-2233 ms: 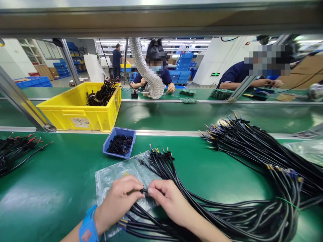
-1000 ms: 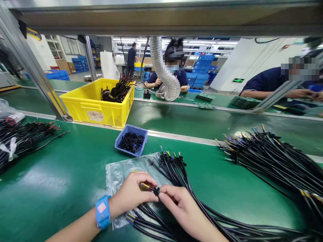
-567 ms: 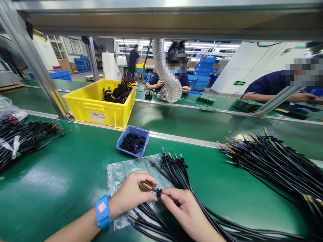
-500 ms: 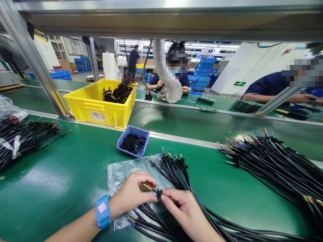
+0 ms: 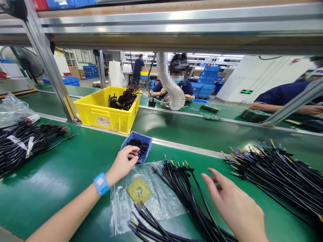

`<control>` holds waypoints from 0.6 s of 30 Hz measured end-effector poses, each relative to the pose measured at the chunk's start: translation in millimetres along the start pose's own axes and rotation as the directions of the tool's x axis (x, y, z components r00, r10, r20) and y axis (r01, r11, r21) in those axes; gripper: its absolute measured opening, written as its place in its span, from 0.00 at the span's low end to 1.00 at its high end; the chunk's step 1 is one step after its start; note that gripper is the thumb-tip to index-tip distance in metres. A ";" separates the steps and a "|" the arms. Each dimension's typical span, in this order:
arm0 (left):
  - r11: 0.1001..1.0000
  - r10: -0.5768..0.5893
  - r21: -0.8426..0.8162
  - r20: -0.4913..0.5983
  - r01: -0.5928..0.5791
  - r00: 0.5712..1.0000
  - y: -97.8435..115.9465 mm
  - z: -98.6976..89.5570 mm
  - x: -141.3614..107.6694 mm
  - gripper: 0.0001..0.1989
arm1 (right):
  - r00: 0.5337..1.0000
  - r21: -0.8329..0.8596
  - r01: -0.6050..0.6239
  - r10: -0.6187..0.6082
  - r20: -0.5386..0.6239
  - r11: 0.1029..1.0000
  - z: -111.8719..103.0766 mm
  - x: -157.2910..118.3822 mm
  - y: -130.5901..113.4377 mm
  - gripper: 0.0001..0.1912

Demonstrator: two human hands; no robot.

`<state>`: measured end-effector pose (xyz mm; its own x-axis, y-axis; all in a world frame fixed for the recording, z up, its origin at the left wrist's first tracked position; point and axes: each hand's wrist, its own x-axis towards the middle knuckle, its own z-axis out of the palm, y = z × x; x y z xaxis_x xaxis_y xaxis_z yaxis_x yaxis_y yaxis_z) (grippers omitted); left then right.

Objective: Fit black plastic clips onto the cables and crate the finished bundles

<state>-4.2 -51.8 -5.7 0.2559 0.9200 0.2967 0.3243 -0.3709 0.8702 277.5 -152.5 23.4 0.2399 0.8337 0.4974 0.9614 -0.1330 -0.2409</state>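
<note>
Left hand [image 5: 123,163] above the near left corner of the small blue bin [image 5: 148,150], beside the heaped black clips [image 5: 143,147], thumb parted from loosely bent fingers, nothing visible in the grasp; cannot tell any contact with the bin. Right hand [image 5: 236,200] wide open, thumb and fingers apart, holding nothing, just right of the clipped black cables [image 5: 182,188]. On the worktop [image 5: 83,164] between both: a clear bag [image 5: 164,203] with a yellow square plate [image 5: 133,194].
</note>
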 end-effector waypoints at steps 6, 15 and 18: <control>0.835 0.092 0.511 0.238 -0.205 0.967 -11.8 16.7 56.4 0.15 | 0.732 0.431 0.232 -0.448 0.513 0.872 5.3 -44.3 -61.7 0.12; 0.656 0.032 0.700 0.348 -0.282 0.937 -16.0 35.5 71.5 0.10 | 0.641 0.485 0.180 -0.476 0.602 0.856 20.8 -66.4 -70.2 0.09; 0.635 0.052 0.699 0.385 -0.328 0.921 -13.3 36.3 70.3 0.11 | 0.763 0.490 0.240 -0.474 0.439 0.838 30.0 -68.0 -65.7 0.15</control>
<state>42.5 13.2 -10.7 0.6035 0.7797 0.1671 0.7587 -0.6260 0.1805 194.0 -184.3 -19.6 -0.3321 0.9345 0.1285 0.7974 0.3509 -0.4909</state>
